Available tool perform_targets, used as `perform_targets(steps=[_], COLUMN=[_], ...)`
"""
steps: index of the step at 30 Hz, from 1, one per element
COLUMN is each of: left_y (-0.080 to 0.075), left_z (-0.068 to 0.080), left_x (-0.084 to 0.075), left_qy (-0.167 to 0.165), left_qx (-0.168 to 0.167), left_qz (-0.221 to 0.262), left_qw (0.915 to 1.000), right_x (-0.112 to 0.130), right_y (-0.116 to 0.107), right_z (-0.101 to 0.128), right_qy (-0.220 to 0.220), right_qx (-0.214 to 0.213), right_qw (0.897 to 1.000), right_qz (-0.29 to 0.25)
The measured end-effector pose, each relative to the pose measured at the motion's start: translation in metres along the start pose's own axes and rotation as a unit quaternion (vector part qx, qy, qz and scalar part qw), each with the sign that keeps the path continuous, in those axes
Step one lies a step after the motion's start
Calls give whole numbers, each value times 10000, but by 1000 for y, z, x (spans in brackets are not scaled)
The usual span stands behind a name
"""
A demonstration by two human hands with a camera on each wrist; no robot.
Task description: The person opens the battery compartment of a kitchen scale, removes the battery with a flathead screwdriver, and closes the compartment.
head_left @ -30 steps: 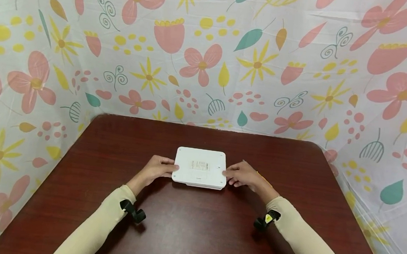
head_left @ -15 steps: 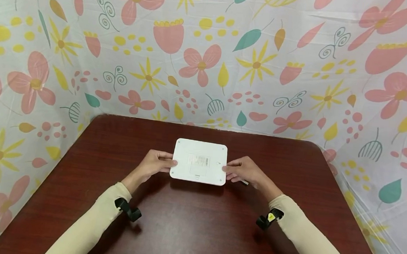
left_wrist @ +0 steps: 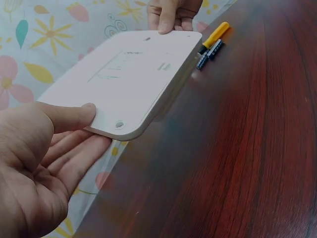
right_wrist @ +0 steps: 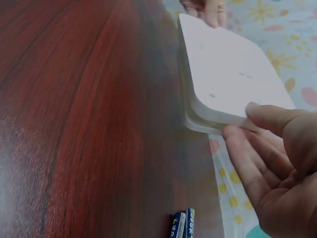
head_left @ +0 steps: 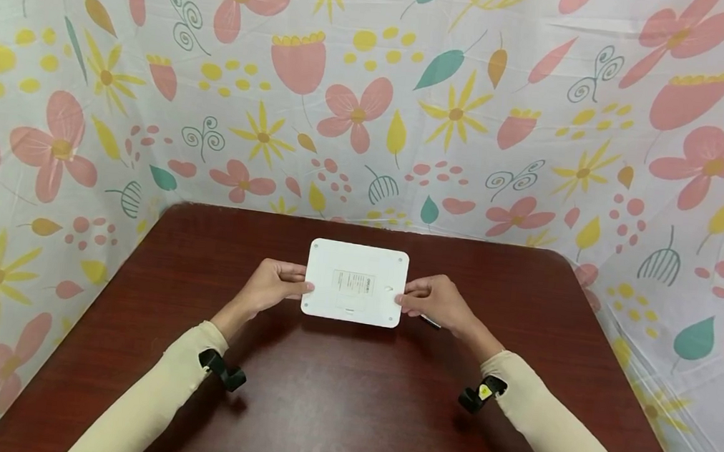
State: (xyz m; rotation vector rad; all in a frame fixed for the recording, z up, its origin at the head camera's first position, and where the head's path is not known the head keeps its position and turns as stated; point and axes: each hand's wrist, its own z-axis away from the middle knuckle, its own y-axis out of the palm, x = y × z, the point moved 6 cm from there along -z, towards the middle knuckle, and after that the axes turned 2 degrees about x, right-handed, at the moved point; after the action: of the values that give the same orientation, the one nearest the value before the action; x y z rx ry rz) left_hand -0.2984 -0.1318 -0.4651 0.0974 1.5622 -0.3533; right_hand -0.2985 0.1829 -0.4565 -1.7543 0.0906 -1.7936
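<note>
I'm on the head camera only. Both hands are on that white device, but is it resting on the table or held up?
Observer: Held up. The left wrist view shows a gap between the device and the table on the left hand's side.
Operator: There's a small dark speck by the right hand. What is it?
Observer: Two batteries and a yellow-handled tool, lying on the table just beside the right hand.
</note>
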Motion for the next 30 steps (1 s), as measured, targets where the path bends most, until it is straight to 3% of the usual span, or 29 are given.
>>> perform_targets(steps=[5,12,22,24,26,30], left_y=[-2,-6,-8,-8,-7,-5], left_z=[0,2,5,6,7,9], left_x=[-7,-11,-21,-23,-24,-24], left_qy=[177,470,1222,1408,1614,1999], left_qx=[81,-90,23,108,222,489], left_qz=[-333,-1348,-1470,-1558,-1683,-2011], left_qw=[9993,9897,9815,9776,9722,9577], right_x=[5,16,26,27,28,29], right_y=[-4,-3,-3,-3,-1,5], right_z=[1,4,12,14,16,21], right_qy=[-492,-1138,-1984,-2264,-2589,-3331], right_qx=[-293,-676,-1078,-1139,-1197,-1251], right_qw=[9963,9784,9533,9422,9243,8712], right_qz=[640,1587,2004,2189,2534,3383])
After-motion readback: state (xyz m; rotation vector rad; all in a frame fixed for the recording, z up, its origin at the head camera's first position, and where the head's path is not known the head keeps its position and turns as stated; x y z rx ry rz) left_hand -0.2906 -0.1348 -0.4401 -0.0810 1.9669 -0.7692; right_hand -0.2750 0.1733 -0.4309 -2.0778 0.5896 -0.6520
